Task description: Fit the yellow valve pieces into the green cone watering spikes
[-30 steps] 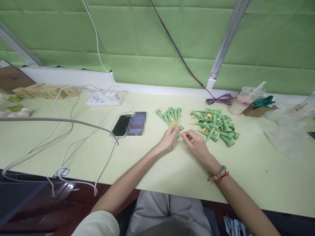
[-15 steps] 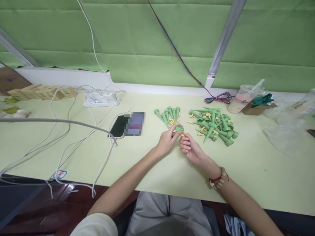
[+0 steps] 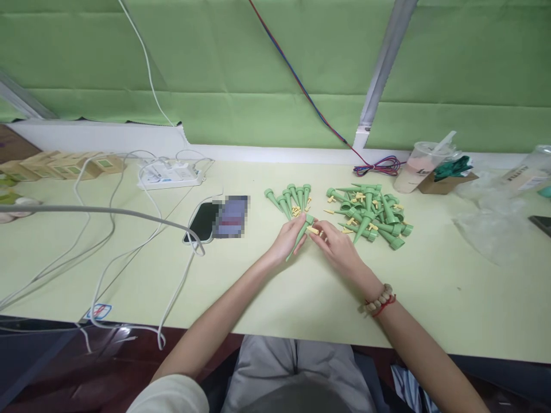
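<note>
- At the centre of the head view, over the pale yellow-green surface [image 3: 275, 298], the left hand [image 3: 284, 240] is curled around a green plastic spike [image 3: 297, 243] with a cup-like head. The spike is tilted, its tip pointing down toward the wearer.
- Right hand [image 3: 338, 245]: thumb and fingers drawn narrow, pinching a small yellow plastic piece [image 3: 313, 230] close by the spike's head. Whether the piece is seated in the spike cannot be told.
- Beyond the left hand, a fanned row of green plastic spikes [image 3: 295, 193] lies heads away from the wearer, with small loose yellow plastic bits [image 3: 295, 211] near their tips.
- Right of the hands, a jumbled heap of green spikes and yellow T-shaped pieces [image 3: 365, 222] lies on the surface, tips in mixed directions.
- To the left, well apart from the work, lies a dark-screened phone [image 3: 201, 222]; to the far right stands a clear plastic cup [image 3: 417, 172] with a pale drink.
- Step in hand, as judged: handling the yellow piece at the spike's head. The next move appears to call for a steady left grip and careful right-hand alignment.
</note>
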Available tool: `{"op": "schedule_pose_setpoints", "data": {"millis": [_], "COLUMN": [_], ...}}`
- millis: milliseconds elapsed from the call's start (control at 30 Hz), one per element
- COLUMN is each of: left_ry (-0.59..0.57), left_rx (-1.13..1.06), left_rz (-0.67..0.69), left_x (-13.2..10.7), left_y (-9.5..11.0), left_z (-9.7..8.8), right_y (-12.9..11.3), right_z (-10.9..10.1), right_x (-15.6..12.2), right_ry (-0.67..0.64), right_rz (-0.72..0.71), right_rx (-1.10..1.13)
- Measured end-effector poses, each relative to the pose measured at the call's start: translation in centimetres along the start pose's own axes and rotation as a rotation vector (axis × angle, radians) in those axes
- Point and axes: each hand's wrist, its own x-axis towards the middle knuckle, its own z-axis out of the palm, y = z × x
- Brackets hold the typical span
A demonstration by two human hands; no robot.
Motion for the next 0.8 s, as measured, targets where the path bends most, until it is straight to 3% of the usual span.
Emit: {"op": "schedule_pose_setpoints", "data": {"millis": [100, 200, 333, 467, 567, 667, 800], "left_ry": [0.041, 0.071, 0.082, 0.114, 0.137, 0.135, 0.175], "left_rx": [0.002, -0.011, -0.021, 0.04, 0.12, 0.088, 0.009], "left_rz": [0.003, 0.03, 0.109, 0.141, 0.186, 0.17, 0.115], "left_x": [0.0, 0.0, -0.1, -0.4, -0.6, -0.5, -0.2], "left_y": [-0.2, -0.8, -1.4, -1.3, -0.9, -0.7, -0.7], "left_z": [0.2, 0.5, 0.8, 0.6, 0.4, 0.3, 0.5], "right_y": [0.0, -0.5, -1.4, -2.3, -2.6, -2.4, -1.2], "right_z": [-0.1, 0.2, 0.8, 0.8, 0.6, 0.5, 0.3], "right_x": [0.0, -0.1, -0.2, 0.0, 0.2, 0.2, 0.1], "right_ry": [-0.026, 0.003, -0.015, -0.208, -0.336, -0.322, -0.062], "right_rz": [-0.072, -0.027, 0.211, 0.492, 0.598, 0.52, 0.183], "right_rx": [-0.017, 0.122, 0.508, 1.1, 1.306, 1.092, 0.352]}}
